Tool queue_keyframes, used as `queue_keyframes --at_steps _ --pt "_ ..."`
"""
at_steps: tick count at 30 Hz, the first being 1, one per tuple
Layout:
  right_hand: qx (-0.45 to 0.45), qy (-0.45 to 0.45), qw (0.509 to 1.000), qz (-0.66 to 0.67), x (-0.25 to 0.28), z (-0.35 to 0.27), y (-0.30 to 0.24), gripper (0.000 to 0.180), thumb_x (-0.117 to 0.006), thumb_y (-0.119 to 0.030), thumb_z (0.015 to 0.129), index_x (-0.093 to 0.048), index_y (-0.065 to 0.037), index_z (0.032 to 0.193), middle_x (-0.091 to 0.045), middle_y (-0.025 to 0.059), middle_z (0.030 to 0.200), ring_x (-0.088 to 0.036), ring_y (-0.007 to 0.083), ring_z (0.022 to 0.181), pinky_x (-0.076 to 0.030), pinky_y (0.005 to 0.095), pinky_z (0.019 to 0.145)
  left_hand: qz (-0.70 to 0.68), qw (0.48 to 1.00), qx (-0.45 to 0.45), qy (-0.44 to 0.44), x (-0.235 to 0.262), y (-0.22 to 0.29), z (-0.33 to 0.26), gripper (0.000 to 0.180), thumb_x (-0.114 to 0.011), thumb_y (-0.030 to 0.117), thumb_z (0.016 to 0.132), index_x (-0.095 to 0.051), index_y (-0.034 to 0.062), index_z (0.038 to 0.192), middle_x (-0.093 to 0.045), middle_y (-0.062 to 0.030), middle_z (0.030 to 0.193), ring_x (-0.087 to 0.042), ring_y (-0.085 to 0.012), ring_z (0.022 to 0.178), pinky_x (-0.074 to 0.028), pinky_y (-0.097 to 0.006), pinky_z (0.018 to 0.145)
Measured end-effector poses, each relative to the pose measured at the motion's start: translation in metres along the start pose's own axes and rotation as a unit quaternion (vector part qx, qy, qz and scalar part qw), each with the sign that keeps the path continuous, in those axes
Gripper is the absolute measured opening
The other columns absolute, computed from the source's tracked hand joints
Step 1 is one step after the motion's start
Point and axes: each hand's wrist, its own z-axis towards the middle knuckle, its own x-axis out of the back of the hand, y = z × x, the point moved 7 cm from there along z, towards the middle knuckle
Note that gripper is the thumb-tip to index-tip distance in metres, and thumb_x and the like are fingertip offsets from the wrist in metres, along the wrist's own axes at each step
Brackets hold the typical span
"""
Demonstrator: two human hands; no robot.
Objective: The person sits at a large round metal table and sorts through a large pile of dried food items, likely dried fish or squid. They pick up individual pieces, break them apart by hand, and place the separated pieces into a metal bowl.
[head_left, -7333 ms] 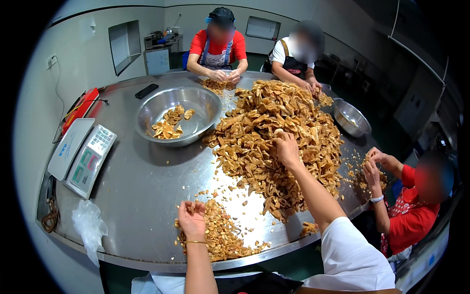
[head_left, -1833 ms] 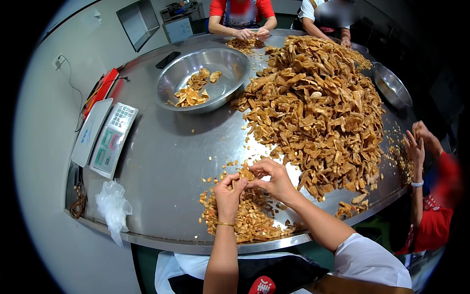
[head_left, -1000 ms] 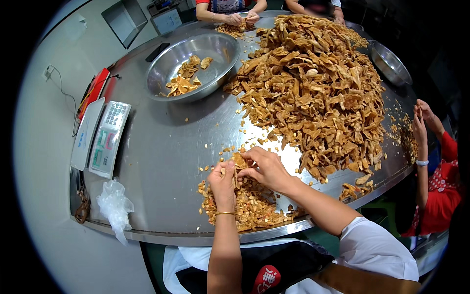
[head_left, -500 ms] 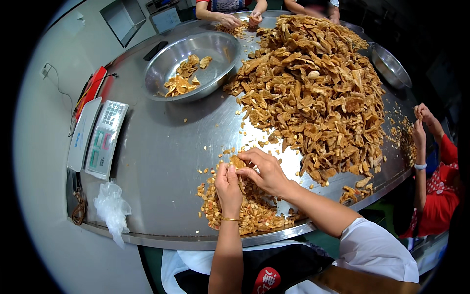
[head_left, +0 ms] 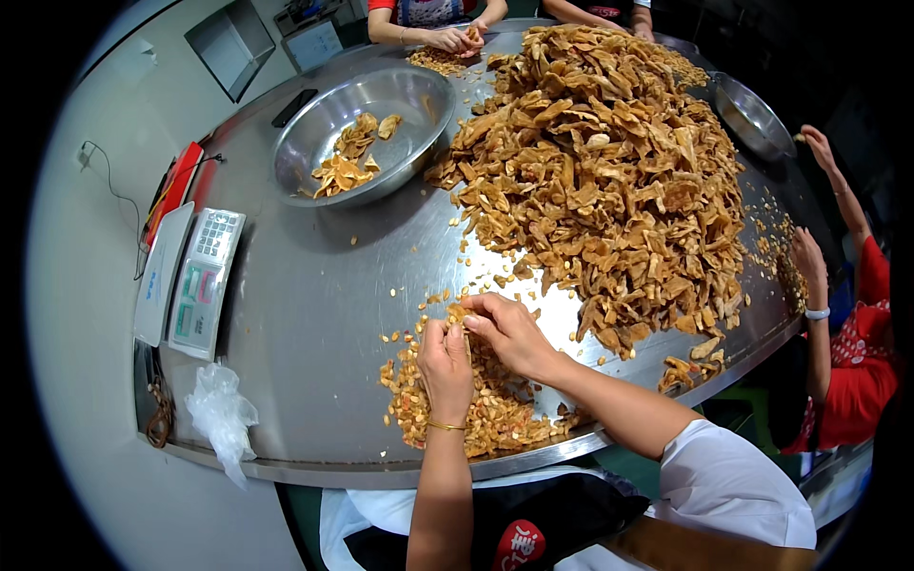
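Observation:
My left hand (head_left: 446,376) and my right hand (head_left: 512,335) meet at the near middle of the steel table (head_left: 305,305). Between their pinched fingertips is a small dried orange-brown slice (head_left: 457,311), mostly covered by the fingers. Under and around both hands lies a low spread of pale seeds and broken bits (head_left: 490,419). Beyond my right hand rises a large heap of dried orange-brown slices (head_left: 609,190). At the far left, a wide steel bowl (head_left: 411,114) holds several of the same slices.
A scale (head_left: 205,281) stands at the left, near a crumpled clear plastic bag (head_left: 221,411). A phone (head_left: 295,108) lies behind the bowl. Another steel bowl (head_left: 752,119) sits at the far right. Co-workers' hands work at the back and right; a few slices (head_left: 690,369) lie near the right edge.
My hands stay in nearly the same place, their fingertips shifting slightly around the slice. The co-worker at right has parted their hands, one reaching up by the far-right bowl.

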Motion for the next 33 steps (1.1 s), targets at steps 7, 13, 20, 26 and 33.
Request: queue_keyframes --at_steps 7,13,20,26,33 --pt "-0.058 0.021 0.998 0.033 -0.002 -0.006 0.0 0.025 -0.045 -0.016 0.082 -0.05 0.004 0.095 -0.055 0.0142 0.085 -0.053 0.0215 0.076 -0.042 0.0288 0.067 -0.167 0.977 0.115 -0.067 -0.009 -0.019 -0.003 0.03 -0.047 0.028 0.083 -0.041 0.001 0.072 -0.035 -0.0001 0.062 -0.031 -0.0082 0.055 -0.03 -0.024 0.048" --pt "0.01 0.052 0.998 -0.03 0.0 -0.006 -0.006 0.021 -0.044 -0.014 0.082 -0.05 0.005 0.091 -0.05 0.0133 0.078 -0.051 0.0238 0.071 -0.04 0.0293 0.064 -0.188 0.974 0.117 -0.054 -0.009 -0.006 -0.003 0.027 -0.05 0.025 0.082 -0.042 0.0004 0.077 -0.037 0.0003 0.064 -0.032 -0.0055 0.057 -0.03 -0.02 0.048" --pt "0.058 0.046 0.996 -0.055 -0.001 -0.003 -0.007 0.016 -0.048 -0.009 0.079 -0.049 0.005 0.087 -0.048 0.0142 0.076 -0.05 0.0274 0.066 -0.041 0.0314 0.058 -0.146 0.981 0.112 -0.061 -0.008 0.002 -0.004 0.015 -0.047 0.014 0.082 -0.044 -0.0004 0.081 -0.043 -0.0015 0.07 -0.038 -0.0067 0.061 -0.033 -0.02 0.053" --pt "0.154 0.051 0.973 -0.166 -0.002 -0.005 -0.012 0.012 -0.049 -0.006 0.077 -0.047 0.004 0.083 -0.047 0.016 0.072 -0.049 0.0321 0.063 -0.04 0.0366 0.052 -0.105 0.984 0.112 -0.088 -0.009 0.0 -0.004 0.011 -0.046 0.01 0.081 -0.045 -0.0009 0.081 -0.045 -0.0033 0.072 -0.04 -0.0085 0.066 -0.035 -0.022 0.058" --pt "0.143 0.041 0.976 -0.159 -0.003 -0.003 -0.004 0.012 -0.047 -0.008 0.079 -0.046 0.003 0.079 -0.048 0.0179 0.066 -0.049 0.0351 0.061 -0.041 0.0362 0.052 -0.079 0.986 0.101 -0.105 -0.012 -0.01 -0.004 0.009 -0.045 0.008 0.08 -0.045 -0.0003 0.077 -0.044 -0.0014 0.068 -0.037 -0.0071 0.063 -0.033 -0.021 0.056"
